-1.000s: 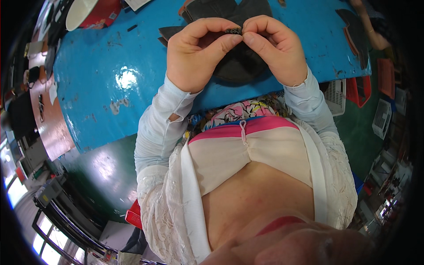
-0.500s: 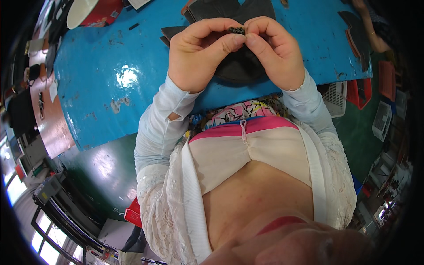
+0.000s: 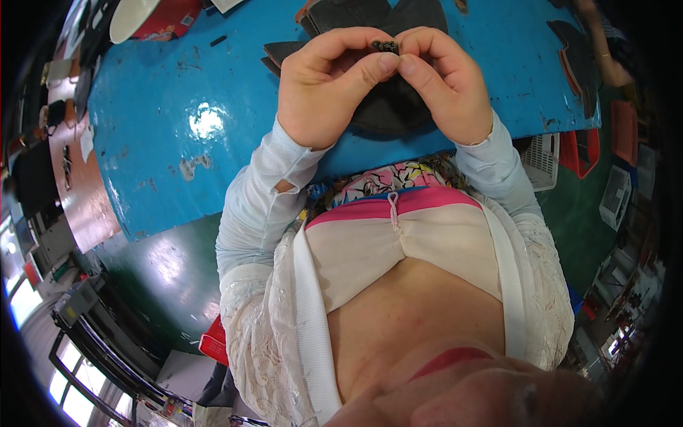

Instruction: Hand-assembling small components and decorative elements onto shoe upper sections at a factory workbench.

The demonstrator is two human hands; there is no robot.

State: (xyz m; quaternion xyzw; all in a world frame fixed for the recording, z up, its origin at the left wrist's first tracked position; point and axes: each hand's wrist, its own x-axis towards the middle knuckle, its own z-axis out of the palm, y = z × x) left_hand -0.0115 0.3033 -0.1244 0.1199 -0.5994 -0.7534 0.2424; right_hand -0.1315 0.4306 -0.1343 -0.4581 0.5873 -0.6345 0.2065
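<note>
Both my hands meet at the far side of the blue table, raised over dark grey cut pieces [image 3: 391, 107] that look like leather or fabric. Between the fingertips is a small dark, bumpy strip [image 3: 385, 47], too small to name surely. My left hand [image 3: 320, 89] pinches it between thumb and forefinger. My right hand [image 3: 452, 85] is also closed in a pinch, its thumb and forefinger meeting at the strip's right end. The grey pieces spread out behind and below the hands, partly hidden by them.
The blue table [image 3: 163, 149] has a glossy, scuffed top. A red and white tub [image 3: 160, 20] stands at the far left. More dark pieces [image 3: 573, 60] lie by the right edge, near another person's arm [image 3: 608, 60]. Red and white plastic baskets [image 3: 542, 160] sit beneath the right side.
My hands have shifted very slightly right, still pinched together. The small dark strip is turned a little, showing more of its bumpy surface.
</note>
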